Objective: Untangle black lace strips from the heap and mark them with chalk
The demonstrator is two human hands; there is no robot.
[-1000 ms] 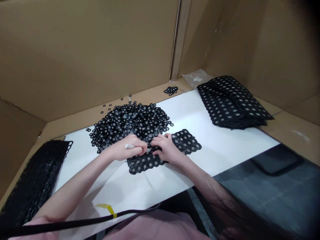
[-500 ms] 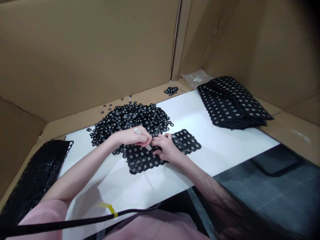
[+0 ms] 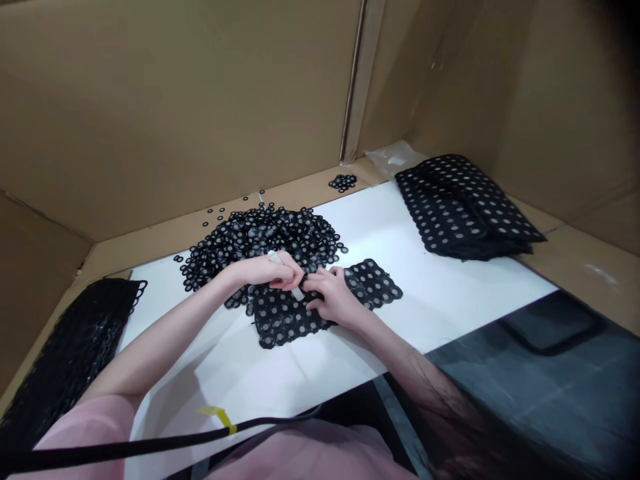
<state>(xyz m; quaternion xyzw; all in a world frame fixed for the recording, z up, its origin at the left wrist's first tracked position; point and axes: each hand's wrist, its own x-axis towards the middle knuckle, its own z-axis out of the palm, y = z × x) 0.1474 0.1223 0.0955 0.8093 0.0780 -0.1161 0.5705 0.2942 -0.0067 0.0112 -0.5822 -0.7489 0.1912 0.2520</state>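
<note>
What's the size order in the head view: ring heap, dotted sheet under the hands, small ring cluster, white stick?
Largest: ring heap
Next: dotted sheet
Last: small ring cluster, white stick; too close to rank

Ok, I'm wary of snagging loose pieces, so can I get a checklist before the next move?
1. White stick gripped in left hand: ok.
2. Right hand on the dotted mat: ok.
3. Stick's lower end touching the mat: cannot tell.
4. Loose ring pile well clear of the mat: not ok, pieces crowd its left edge.
5. Larger dotted stack apart from the mat: ok.
</note>
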